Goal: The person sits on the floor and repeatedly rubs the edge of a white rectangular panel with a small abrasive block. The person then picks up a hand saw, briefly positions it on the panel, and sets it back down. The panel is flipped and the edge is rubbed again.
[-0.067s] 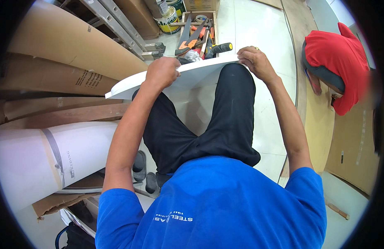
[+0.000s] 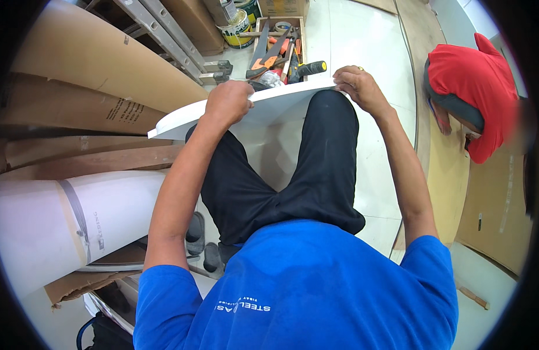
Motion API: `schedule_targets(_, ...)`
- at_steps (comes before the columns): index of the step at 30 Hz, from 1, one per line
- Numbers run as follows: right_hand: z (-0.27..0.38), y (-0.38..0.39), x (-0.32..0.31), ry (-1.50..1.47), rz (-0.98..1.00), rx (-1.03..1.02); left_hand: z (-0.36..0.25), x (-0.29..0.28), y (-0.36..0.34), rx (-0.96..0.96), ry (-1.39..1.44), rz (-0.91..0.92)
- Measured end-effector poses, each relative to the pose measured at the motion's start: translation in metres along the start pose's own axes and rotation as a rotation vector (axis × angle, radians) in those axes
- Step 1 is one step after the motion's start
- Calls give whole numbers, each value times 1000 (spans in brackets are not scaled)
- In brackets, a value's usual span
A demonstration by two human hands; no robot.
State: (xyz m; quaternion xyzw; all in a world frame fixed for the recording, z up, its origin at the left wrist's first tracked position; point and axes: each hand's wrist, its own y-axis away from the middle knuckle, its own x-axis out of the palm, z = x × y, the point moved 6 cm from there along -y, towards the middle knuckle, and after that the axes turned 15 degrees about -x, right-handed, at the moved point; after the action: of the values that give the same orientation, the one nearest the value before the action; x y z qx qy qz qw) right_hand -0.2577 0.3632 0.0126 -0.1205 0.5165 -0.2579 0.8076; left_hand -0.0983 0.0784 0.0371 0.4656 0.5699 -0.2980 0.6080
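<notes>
A long white board [image 2: 185, 118] with a slightly curved look lies across the front of my knees, with its left end reaching past my left leg. My left hand [image 2: 227, 104] is closed on its upper edge, left of the middle. Near the board's right end, above my right knee [image 2: 329, 114], my right hand [image 2: 357, 87] holds the edge with bent fingers. Just beyond the board sits a wooden tray [image 2: 302, 46] holding saws [image 2: 260, 49], a yellow-and-black tool [image 2: 312, 67], a tape roll and other tools.
Leaning cardboard [image 2: 77, 55], a ladder [image 2: 173, 35] and a white roll [image 2: 59, 227] crowd my left. Paint tins [image 2: 235, 32] stand at the back. A person in red [image 2: 473, 93] crouches on my right beside flat sheets [image 2: 488, 216]. Slippers [image 2: 196, 233] lie by my left hip.
</notes>
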Motion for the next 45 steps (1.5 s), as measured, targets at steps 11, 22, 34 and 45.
schedule_targets(11,70,-79,76,-74,46,-44,-4,-3,3,54,-22,-89)
schedule_targets(22,71,-81,97,-98,-6,-163,11,1,0,67,138,-23)
schedule_targets(34,72,-80,98,-77,-9,-219,15,11,12,196,143,-197)
schedule_targets(45,73,-79,100,-15,56,-172,13,12,15,221,90,-258)
